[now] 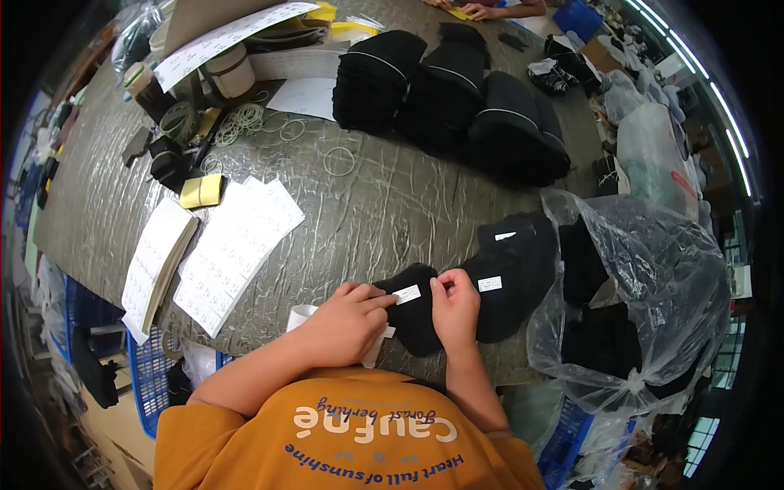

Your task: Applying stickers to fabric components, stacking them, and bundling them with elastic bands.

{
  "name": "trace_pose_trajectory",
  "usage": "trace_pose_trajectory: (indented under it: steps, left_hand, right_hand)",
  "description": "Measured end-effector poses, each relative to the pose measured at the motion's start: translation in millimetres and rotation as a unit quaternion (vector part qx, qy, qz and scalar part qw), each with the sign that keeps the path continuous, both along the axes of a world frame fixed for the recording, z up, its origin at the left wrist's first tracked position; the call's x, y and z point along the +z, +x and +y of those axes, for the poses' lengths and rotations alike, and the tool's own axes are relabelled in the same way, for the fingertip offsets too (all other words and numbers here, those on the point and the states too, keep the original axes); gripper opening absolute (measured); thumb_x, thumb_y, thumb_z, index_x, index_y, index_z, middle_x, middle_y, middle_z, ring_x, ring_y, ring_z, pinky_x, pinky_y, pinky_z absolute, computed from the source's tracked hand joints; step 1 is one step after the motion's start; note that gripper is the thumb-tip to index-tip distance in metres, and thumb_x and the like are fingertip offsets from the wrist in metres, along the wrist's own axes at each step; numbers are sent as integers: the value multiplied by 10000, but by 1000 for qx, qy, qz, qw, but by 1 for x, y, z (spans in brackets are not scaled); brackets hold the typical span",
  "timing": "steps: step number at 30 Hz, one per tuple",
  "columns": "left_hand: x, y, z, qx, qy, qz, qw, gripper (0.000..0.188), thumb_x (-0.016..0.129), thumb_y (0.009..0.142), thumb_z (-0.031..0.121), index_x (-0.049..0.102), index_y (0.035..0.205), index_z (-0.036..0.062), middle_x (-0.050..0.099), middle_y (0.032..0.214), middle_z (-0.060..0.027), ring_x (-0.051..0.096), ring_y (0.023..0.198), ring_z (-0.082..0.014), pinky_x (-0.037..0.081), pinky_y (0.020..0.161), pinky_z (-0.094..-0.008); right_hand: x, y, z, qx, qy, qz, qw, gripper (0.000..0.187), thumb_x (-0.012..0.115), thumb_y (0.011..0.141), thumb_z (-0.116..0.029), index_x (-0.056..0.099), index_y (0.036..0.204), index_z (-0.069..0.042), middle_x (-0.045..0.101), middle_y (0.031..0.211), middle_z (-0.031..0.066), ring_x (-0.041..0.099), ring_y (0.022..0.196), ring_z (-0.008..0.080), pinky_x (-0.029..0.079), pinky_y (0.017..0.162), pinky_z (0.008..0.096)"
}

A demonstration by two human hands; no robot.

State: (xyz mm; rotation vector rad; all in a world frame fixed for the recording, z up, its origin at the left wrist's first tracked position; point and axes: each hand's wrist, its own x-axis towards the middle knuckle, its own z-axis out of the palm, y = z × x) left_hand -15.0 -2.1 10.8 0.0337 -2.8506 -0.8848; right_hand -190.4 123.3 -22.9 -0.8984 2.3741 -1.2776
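A black fabric piece (419,328) lies flat on the table in front of me, with a small white label (406,294) on it. My left hand (347,321) rests over its left edge, fingers extended and fingertips touching the label. A white paper roll (300,316) is partly hidden behind that hand, and a white strip (373,353) shows below it. Just right of the label, my right hand (455,309) has thumb and forefinger pinched together; whatever they hold is too small to make out. More black fabric pieces (523,257) with white labels lie beside it.
Several banded black bundles (441,94) stand at the back. Printed white sheets (237,249) and a paper stack (155,261) lie left, near a yellow pad (201,190) and rubber bands (241,122). A clear plastic bag (653,261) with black pieces sits right. Another person's hands (478,11) show far off.
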Motion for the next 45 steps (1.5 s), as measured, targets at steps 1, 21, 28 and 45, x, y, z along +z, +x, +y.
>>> trace_pose_trajectory:
  steps: [1,21,28,45]
  left_hand:
    - [-1,4,-2,0,-1,-1,1000,143,604,796,125,624,859,-2,574,1285,-163,546,1089,-306,376,966,-445]
    - [-5,7,-7,91,169,20,981,101,612,852,106,589,834,9,664,1049,-161,600,956,-351,468,845,-439]
    - [4,-8,-1,180,157,7,971,150,627,867,142,571,791,26,619,748,-167,593,687,-375,485,630,-428]
    - [10,13,-7,-29,-2,-48,998,129,587,783,144,630,809,25,626,1174,-110,578,1079,-277,498,842,-385]
  right_hand:
    - [2,0,0,0,-1,-1,1000,104,659,825,-41,566,830,5,596,726,132,591,598,259,472,576,354]
    - [50,-50,31,-68,49,253,964,112,610,882,-80,527,935,-27,593,783,126,570,667,320,458,601,376]
    - [37,0,25,107,-37,-122,986,123,601,911,-60,579,1029,-29,598,857,2,554,737,72,458,661,226]
    - [8,7,10,40,-113,-216,969,42,615,894,-30,599,878,5,581,719,2,520,621,53,434,570,217]
